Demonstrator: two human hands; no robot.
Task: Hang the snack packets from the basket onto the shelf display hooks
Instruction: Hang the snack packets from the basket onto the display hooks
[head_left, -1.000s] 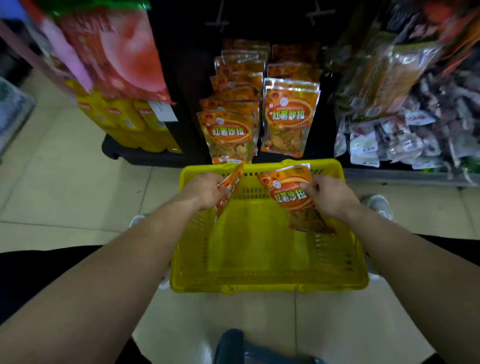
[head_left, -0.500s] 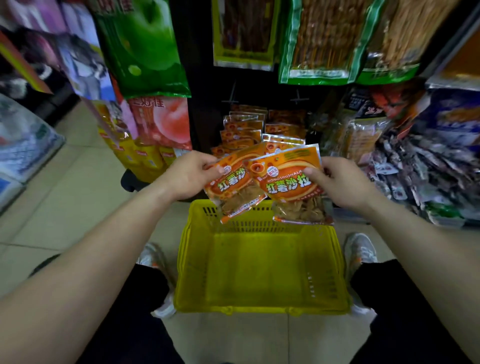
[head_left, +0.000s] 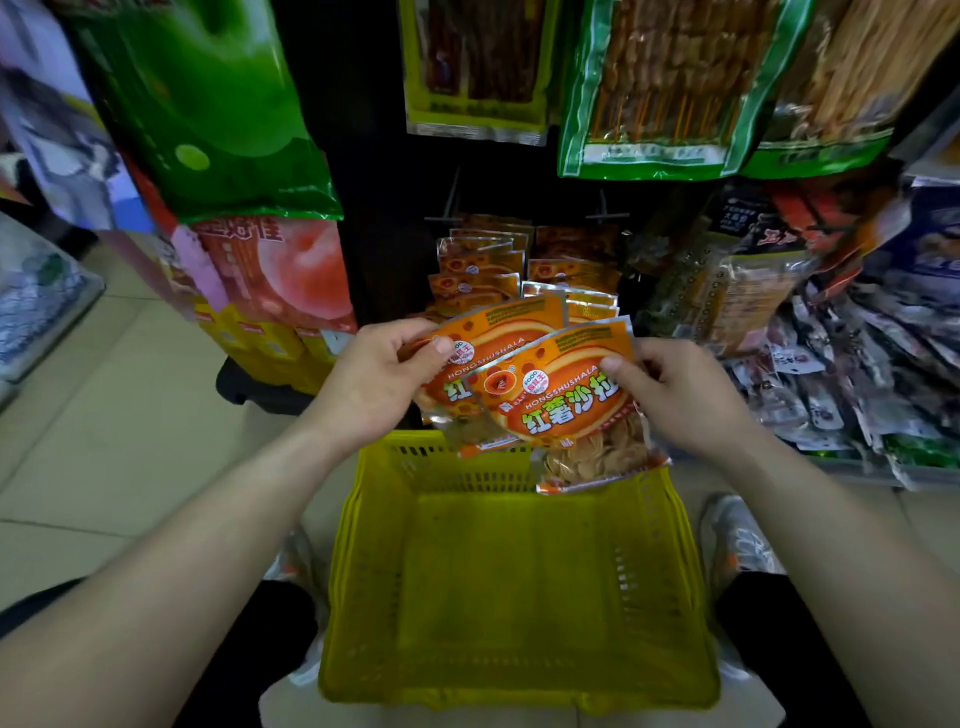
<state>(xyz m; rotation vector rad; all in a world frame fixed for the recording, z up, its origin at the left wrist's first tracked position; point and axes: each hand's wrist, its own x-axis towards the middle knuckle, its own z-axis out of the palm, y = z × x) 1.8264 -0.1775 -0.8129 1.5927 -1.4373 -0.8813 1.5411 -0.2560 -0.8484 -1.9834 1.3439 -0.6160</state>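
Left hand (head_left: 379, 379) pinches rear orange foil snack packet (head_left: 457, 364), mostly hidden behind front orange foil packet (head_left: 561, 400) gripped by right hand (head_left: 680, 395); label reads "HONGSHUSHALA". Both above yellow plastic basket (head_left: 519, 691). Shelf hooks (head_left: 605, 213) dim.

Pale tiled floor (head_left: 130, 415), yellow basket (head_left: 514, 691) resting on it at 6 o'clock, shoes (head_left: 737, 540) flanking it

Rear snack packet (head_left: 457, 364) half hidden behind front packet (head_left: 561, 400). Hanging orange packets (head_left: 483, 260) on far hooks partly blocked by both. Green bags (head_left: 644, 88) cut off at top edge. Right-side packets (head_left: 857, 374) blurred.
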